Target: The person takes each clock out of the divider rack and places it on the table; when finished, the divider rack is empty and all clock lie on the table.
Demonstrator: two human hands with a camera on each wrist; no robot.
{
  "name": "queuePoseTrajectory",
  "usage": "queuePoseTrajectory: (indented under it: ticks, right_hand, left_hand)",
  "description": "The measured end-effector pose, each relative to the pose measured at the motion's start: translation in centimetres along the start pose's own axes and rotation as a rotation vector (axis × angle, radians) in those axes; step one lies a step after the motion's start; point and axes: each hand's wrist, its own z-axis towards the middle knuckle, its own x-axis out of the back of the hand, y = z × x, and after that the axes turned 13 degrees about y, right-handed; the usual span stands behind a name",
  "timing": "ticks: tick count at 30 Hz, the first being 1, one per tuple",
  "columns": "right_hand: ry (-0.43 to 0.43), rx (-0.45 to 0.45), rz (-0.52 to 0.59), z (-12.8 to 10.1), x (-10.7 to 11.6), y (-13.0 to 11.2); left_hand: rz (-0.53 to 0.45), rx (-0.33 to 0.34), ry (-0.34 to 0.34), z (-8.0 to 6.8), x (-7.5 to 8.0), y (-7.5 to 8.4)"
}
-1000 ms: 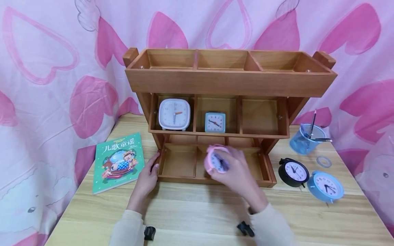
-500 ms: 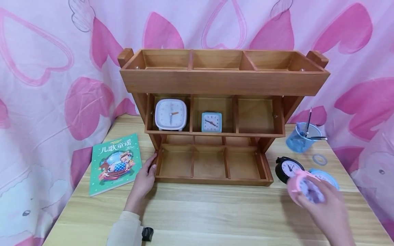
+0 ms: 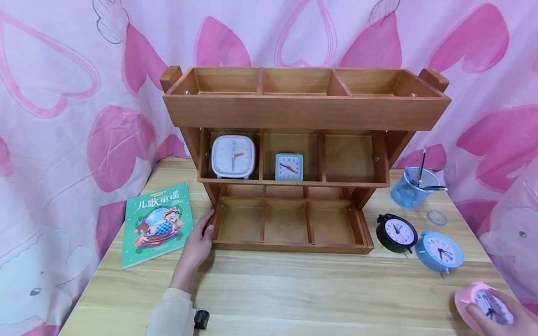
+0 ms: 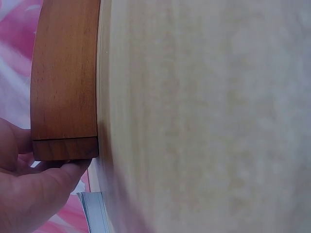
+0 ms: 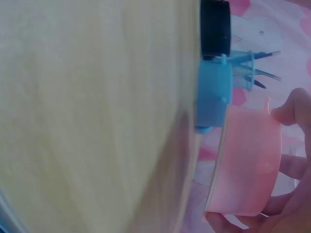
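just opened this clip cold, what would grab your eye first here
The big wooden shelf stands mid-table before a pink heart curtain, with a white clock and a small blue clock in its middle row. The left hand rests against its lower left corner, beside a green book. At bottom right, the right hand holds a pink clock.

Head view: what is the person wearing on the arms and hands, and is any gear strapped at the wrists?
Both hands are bare, with no gloves or rings that show. The left hand comes out of a cream long sleeve, with a small black device at the wrist. The right hand sits at the frame's corner; its sleeve and wrist are out of view.
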Motion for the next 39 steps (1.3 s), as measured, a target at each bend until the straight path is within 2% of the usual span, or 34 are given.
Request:
queuePoseTrajectory:
  ticks: [3,5,9,11,13,18,23,26,29,31,35,39]
  right_hand:
    - [0.024,0.072,-0.024,0.1,-0.2,-0.4]
    - [0.025,0.088,-0.074,0.0,-0.3,-0.8]
    - [-0.042,0.044,-0.198,0.1,-0.4,-1.3]
    - [-0.071,0.024,-0.221,0.0,-0.5,-1.5]
    - [-0.070,0.041,-0.208,0.0,-0.8,-1.4]
    - [0.004,0.132,-0.135,-0.2,-1.6,-1.1]
    - [0.019,0.141,-0.125,-0.6,-1.7,-1.4]
    - [0.159,0.246,-0.058,-1.4,-1.4,-2.2]
    - [0.365,0.425,0.136,-2.7,-0.9,-4.3]
    - [0.458,0.530,0.266,-3.9,-0.5,-6.7]
    - [0.509,0.713,0.488,-6.6,0.0,-12.9]
    - [0.509,0.978,0.659,-8.3,0.1,-19.2]
  left_hand:
    - [-0.002,-0.006,0.000,0.0,-0.1,0.0]
    - [-0.001,-0.008,-0.001,0.0,-0.1,-0.1]
    - [-0.009,-0.012,-0.006,0.0,-0.2,0.0]
    - [-0.017,-0.015,-0.008,0.0,-0.2,0.0]
    - [-0.019,-0.015,-0.010,0.0,-0.2,0.0]
    - [-0.008,-0.019,-0.007,-0.1,-0.1,-0.1]
    - [-0.004,-0.028,-0.013,-0.1,0.0,-0.1]
    - [0.004,-0.036,-0.014,-0.1,0.0,-0.1]
    - [0.011,-0.047,-0.010,-0.2,0.0,0.0]
    - [0.014,-0.051,-0.008,-0.2,0.0,0.0]
    - [0.015,-0.047,-0.007,-0.2,0.0,0.0]
    - [0.019,-0.055,-0.008,-0.2,-0.1,0.0]
